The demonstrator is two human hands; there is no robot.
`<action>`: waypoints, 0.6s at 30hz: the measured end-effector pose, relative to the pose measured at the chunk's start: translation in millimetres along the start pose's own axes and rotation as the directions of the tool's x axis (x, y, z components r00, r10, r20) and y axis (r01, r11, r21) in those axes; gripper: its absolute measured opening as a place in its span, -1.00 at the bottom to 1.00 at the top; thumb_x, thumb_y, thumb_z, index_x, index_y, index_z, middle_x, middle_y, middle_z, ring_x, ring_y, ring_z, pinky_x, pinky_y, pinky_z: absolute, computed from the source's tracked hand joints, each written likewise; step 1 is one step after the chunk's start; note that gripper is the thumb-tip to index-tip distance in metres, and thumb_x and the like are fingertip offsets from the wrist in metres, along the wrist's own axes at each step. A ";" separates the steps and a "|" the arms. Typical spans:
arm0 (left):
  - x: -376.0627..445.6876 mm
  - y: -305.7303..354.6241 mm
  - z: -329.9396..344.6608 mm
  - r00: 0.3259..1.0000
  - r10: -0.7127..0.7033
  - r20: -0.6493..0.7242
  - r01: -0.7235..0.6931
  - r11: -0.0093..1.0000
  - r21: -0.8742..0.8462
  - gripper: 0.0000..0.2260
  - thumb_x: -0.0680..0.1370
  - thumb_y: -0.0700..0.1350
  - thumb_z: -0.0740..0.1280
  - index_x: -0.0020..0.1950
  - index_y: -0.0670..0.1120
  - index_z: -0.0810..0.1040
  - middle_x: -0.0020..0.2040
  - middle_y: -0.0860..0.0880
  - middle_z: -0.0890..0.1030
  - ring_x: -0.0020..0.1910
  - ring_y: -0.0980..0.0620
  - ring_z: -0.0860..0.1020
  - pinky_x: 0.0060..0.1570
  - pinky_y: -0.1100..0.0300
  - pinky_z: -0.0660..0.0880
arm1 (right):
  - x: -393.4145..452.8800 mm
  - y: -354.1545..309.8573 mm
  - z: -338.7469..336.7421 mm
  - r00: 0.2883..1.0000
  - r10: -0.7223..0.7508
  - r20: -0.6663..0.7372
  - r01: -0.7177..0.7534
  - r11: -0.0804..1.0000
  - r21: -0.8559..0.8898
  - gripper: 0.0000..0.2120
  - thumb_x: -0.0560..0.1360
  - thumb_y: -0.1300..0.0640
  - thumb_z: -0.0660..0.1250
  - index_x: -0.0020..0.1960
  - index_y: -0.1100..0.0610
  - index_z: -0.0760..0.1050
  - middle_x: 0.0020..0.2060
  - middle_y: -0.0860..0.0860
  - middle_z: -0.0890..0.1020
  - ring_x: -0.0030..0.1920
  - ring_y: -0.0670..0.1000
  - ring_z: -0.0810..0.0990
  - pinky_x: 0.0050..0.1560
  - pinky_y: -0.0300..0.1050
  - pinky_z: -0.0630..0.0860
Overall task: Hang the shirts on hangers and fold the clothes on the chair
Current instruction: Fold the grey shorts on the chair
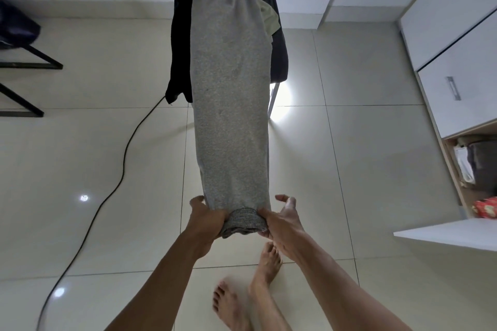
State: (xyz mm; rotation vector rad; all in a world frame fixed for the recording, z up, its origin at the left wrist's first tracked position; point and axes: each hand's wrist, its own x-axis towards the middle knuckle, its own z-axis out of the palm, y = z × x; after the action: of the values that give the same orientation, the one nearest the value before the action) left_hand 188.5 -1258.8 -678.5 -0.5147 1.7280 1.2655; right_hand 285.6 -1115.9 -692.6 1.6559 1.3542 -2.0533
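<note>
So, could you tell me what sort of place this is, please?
Probably a room at home: glossy tiled floor, white built-in cupboards, and a chair draped with clothes, including grey sweatpants.

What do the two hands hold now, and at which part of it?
Both the left hand and right hand grip the grey sweatpants at the ribbed ankle cuffs.

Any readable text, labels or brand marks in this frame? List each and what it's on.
None readable.
Red patterned package on the open shelf: printing too blurred to read.
Grey sweatpants held by the left hand and right hand: no visible label or print.
</note>
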 end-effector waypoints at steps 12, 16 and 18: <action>-46.1 108.6 -22.1 0.931 0.244 0.272 -0.238 0.970 -0.055 -0.81 0.52 -0.27 0.41 0.10 -0.32 0.60 0.00 -0.24 0.65 -0.12 -0.05 0.62 -0.08 0.11 0.59 | -44.8 -100.4 8.4 0.862 -0.390 0.324 0.504 0.724 -0.470 -0.27 0.19 0.45 0.56 0.24 0.04 0.43 -0.02 0.02 0.59 -0.10 -0.02 0.56 -0.19 -0.11 0.57; -46.0 157.4 -35.0 0.851 0.335 0.404 -0.416 0.900 0.130 -0.49 0.30 -0.42 0.56 0.20 -0.20 0.57 0.05 -0.16 0.67 -0.07 -0.03 0.62 -0.08 0.16 0.56 | -42.4 -155.0 25.5 0.753 -0.629 0.196 0.600 0.531 -0.598 -0.62 0.37 0.27 0.54 0.11 0.03 0.54 -0.19 -0.08 0.60 -0.26 -0.18 0.52 -0.28 -0.38 0.43; -39.9 176.7 -32.2 0.842 0.475 0.256 -0.538 0.777 0.328 -0.64 0.38 -0.36 0.54 0.13 -0.15 0.58 -0.06 -0.10 0.67 -0.18 0.03 0.58 -0.22 0.21 0.50 | -34.1 -177.7 30.1 0.700 -0.688 0.191 0.621 0.453 -0.640 -0.81 0.44 0.19 0.51 0.01 0.06 0.57 -0.22 -0.05 0.55 -0.27 -0.18 0.47 -0.28 -0.39 0.36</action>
State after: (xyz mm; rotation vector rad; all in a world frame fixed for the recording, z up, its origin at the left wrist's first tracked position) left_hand 61.7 -1226.2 -549.2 0.3139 1.9843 1.2273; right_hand 165.8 -1049.5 -570.5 0.9521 2.6948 -1.3738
